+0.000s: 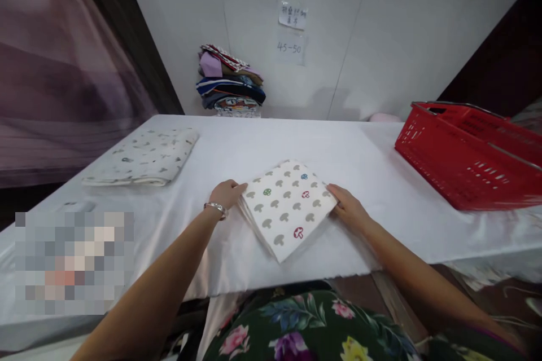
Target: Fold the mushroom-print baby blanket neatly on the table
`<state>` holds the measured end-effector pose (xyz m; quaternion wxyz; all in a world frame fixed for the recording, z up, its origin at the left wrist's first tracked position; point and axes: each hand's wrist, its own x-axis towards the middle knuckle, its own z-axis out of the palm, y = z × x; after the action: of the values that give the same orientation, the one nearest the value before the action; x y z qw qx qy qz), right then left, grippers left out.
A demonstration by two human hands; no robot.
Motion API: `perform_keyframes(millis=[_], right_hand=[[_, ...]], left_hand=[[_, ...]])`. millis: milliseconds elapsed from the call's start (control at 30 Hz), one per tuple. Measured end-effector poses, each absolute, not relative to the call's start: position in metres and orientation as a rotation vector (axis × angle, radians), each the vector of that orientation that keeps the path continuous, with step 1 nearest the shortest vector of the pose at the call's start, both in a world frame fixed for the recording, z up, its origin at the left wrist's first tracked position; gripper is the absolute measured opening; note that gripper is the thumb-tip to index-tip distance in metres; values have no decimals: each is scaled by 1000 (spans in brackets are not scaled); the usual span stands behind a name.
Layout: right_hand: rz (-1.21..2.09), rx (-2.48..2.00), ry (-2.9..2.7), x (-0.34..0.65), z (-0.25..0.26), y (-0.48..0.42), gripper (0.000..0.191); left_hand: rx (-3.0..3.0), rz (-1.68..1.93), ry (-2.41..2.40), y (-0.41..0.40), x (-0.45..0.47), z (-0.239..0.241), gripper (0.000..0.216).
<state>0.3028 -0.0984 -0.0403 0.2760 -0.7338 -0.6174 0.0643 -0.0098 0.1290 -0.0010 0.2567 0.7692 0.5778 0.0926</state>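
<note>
Tabletop (339, 146): mushroom cloth (288, 206), corner toward wearer

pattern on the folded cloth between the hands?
Cloth: white, grey mushrooms, few coloured; head view.

Right fingers (335, 192) perhaps under cloth (288, 203)

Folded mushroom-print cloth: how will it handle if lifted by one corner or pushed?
Likely floppy: the cloth is thin stacked layers, so folds would probably fall open. Probably light. May slide easily on the smooth table cover.
</note>
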Motion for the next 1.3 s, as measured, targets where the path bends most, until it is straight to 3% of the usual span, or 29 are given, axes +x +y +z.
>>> perform_keyframes(millis=[267,533,700,833,1033,1133,1300], right_hand=[[120,-1976,-1628,312,-41,-86,41],[103,-1960,-1691,318,-52,-99,45],[53,-1822,-1800,293,-18,-105,58],[-5,-1646,-1993,239,16,-95,58],[-114,-1670,-2405,198,-25,-74,56],[-61,-1691,-2422,202,-40,-74,56],[264,-1711,-2333,204,-20,-76,51]], left_hand=[[2122,253,1604,131,-6,-2,31],[1995,355,1556,127,-10,-12,30],[1816,445,1453,126,-16,-13,35],[1744,494,1419,128,-14,-19,26],[1654,528,1462,126,-10,-29,18],[1595,529,1432,126,-12,-27,15],[1483,552,1390,122,-17,-17,24]])
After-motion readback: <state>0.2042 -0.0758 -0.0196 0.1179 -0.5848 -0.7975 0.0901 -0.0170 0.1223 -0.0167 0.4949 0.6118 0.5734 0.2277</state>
